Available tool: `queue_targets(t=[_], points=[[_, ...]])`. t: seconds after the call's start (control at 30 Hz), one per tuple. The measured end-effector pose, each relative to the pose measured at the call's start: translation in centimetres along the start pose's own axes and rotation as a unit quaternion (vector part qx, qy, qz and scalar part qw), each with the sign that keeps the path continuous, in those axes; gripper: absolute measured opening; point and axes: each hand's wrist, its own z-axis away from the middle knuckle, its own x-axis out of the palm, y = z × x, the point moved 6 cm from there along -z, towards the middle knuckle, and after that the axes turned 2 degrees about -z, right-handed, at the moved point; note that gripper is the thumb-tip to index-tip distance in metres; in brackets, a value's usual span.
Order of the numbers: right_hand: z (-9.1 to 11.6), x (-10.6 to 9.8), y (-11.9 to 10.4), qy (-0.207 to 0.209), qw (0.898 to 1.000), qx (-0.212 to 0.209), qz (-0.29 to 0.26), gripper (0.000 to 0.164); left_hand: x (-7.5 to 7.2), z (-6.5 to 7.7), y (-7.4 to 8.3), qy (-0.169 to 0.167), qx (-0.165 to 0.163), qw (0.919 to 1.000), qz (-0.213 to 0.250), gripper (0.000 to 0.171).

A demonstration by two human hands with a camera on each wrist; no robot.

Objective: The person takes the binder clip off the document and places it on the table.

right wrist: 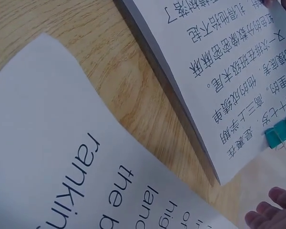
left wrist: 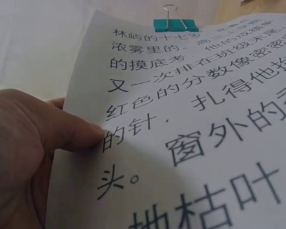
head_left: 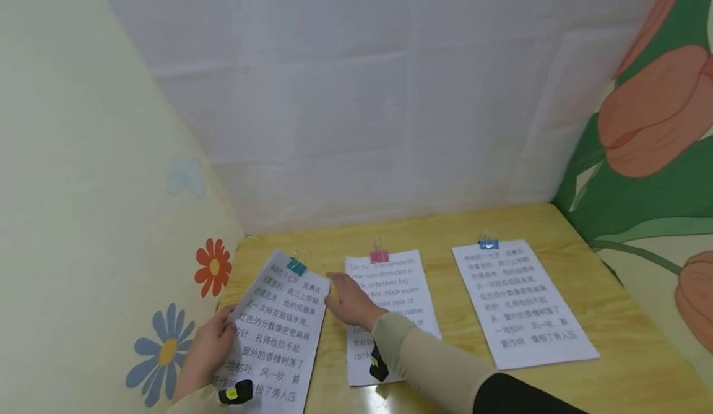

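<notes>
Two hands [head_left: 210,346] flank one of three clipped paper stacks [head_left: 273,333].

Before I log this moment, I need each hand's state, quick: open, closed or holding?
Left hand: holding, pinching the teal-clipped sheets by their left edge.
Right hand: open, holding nothing, near those sheets' upper right corner.

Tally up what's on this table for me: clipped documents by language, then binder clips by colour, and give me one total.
Chinese-text documents: 2
English-text document: 1
Teal binder clip: 1
Pink binder clip: 1
Blue binder clip: 1
Total: 6
</notes>
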Motion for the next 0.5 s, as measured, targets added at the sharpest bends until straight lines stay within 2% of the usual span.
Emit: queue_targets(t=[0.13, 0.33, 0.5], points=[[0.0, -0.5, -0.2, 0.008, 1.000, 0.000, -0.026, 0.060, -0.2, 0.1, 0.5, -0.012, 0.000, 0.9999, 0.006, 0.043], [0.1, -1.1, -0.3, 0.029, 0.998, 0.004, -0.059, 0.062, -0.1, 0.3, 1.4, -0.026, 0.024, 0.9992, 0.017, 0.040], [0.1, -1.6, -0.3, 0.041, 0.996, -0.019, -0.083, 0.061, -0.4, 0.6, 2.3, -0.031, 0.046, 0.9983, 0.013, 0.038]])
